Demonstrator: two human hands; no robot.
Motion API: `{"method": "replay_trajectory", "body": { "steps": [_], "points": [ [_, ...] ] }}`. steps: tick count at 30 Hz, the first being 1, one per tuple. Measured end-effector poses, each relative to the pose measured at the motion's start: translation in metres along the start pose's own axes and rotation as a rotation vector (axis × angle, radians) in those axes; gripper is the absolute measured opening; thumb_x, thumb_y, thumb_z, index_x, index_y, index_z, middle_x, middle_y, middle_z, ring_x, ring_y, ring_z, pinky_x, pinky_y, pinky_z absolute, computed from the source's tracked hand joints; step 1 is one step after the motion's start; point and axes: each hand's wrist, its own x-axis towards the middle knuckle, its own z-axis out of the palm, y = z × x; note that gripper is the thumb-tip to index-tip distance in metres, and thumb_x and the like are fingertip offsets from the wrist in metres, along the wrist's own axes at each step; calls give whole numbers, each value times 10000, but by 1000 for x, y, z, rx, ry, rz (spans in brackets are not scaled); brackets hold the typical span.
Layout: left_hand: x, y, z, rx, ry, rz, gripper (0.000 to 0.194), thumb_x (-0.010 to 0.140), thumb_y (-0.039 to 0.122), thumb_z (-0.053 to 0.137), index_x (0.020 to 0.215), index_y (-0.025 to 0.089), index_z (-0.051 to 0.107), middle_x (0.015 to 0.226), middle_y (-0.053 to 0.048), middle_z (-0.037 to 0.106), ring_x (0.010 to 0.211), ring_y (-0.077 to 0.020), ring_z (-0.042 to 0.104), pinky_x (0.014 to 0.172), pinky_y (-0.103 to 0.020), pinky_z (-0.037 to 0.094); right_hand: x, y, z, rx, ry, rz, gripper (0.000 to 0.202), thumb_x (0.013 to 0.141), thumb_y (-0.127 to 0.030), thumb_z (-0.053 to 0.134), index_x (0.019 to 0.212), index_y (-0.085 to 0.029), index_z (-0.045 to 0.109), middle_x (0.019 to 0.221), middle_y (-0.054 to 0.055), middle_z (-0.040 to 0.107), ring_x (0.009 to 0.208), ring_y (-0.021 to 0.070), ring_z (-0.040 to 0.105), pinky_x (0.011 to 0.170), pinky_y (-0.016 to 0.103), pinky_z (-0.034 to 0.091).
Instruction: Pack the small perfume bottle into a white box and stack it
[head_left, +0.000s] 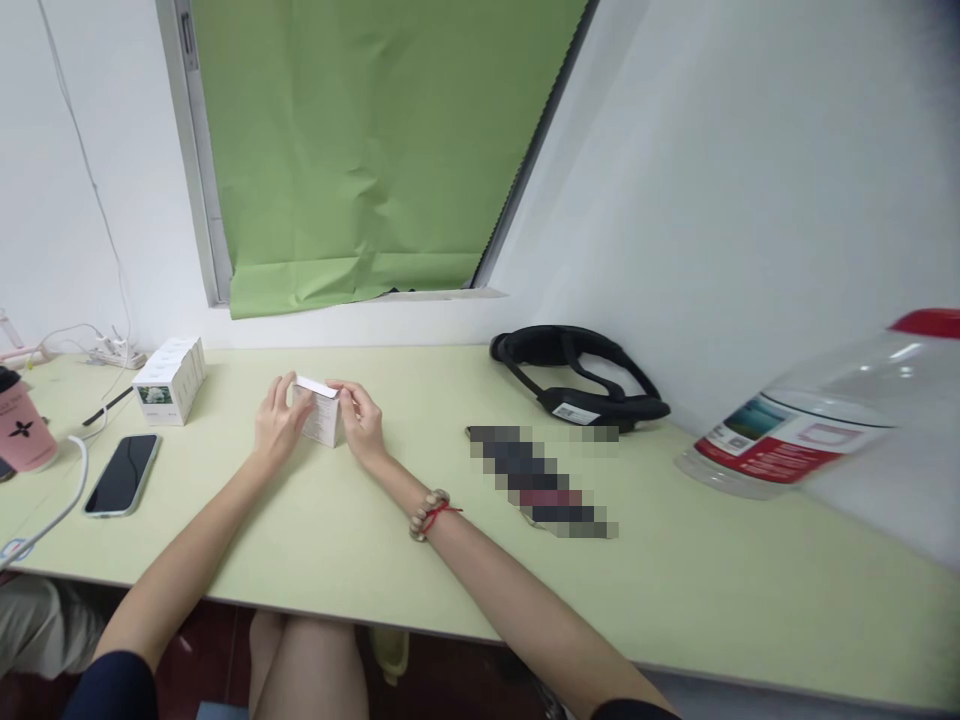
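My left hand (276, 425) and right hand (364, 425) bracket a small white carton (321, 415) upright on the pale green tabletop (315, 540), thumbs and fingers lightly pinching its opposite sides, probably so it can't tip while its top flap faces me. The row of similar white cartons (171, 385) sits off to my left, lined up close together, likely to keep them tidy and within reach, just behind the smartphone (124, 476)
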Motion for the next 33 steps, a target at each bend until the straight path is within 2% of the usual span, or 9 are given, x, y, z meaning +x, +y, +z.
{"method": "replay_trajectory", "body": {
  "steps": [4,7,10,14,18,20,24,29,33],
  "points": [
    [-1,-4,1,-16,-76,-33,224,938,248,487,1075,240,663,1250,-124,576,1104,-229,580,793,-335,550,-1,-1,1,4,-18,19,321,931,-456,457,989,-181,613,1061,98,634,975,201,602,641,263,522],
    [-2,-4,1,-52,-66,-54,233,939,233,482,1064,256,677,1241,-113,594,1054,-211,611,749,-311,557,-2,-2,2,-9,-9,37,300,876,-452,546,993,-183,608,1051,90,625,907,188,600,611,250,530],
    [-4,-5,3,-130,-43,-85,238,936,230,495,1082,266,678,1251,-106,599,1039,-200,630,718,-284,563,-2,-4,2,-43,1,22,280,892,-431,531,1006,-193,624,1047,85,617,889,178,593,609,243,534],
    [-5,-6,7,-302,4,-127,211,939,250,501,1071,219,663,1279,-116,587,1014,-177,649,819,-310,569,-2,-8,1,-64,-11,-23,280,935,-415,477,1009,-202,643,1050,88,608,927,180,590,596,229,528],
    [-2,-2,3,-434,-48,-164,194,949,242,464,1060,190,614,1327,-126,541,1123,-179,605,917,-331,545,-2,-8,1,-47,-14,-46,277,947,-405,471,1006,-196,643,1046,89,609,947,179,594,597,222,527],
    [0,2,-2,-467,-79,-184,193,937,241,465,1079,177,578,1358,-141,501,1140,-183,595,869,-304,566,-2,-7,1,-41,-19,-48,280,947,-406,470,1010,-192,639,1052,91,609,953,180,594,602,223,527],
    [4,8,-9,-455,-134,-200,227,896,261,502,1101,168,535,1408,-158,435,1007,-170,646,776,-282,589,-3,-5,2,-35,-23,-42,291,944,-417,465,1012,-186,628,1058,94,609,954,180,592,615,230,528],
    [4,6,-11,-496,-177,-178,195,901,261,474,1067,171,524,1432,-143,417,1193,-192,559,849,-283,567,-3,-5,2,-27,-17,1,319,938,-439,457,1023,-183,627,1066,94,605,931,179,590,604,231,523],
    [4,7,-13,-495,-183,-164,239,889,253,472,1108,163,500,1460,-156,383,1252,-194,512,871,-284,552,-2,-6,3,-34,2,33,351,931,-476,447,1010,-183,623,1055,99,600,912,187,591,601,242,522]
  ]
}}
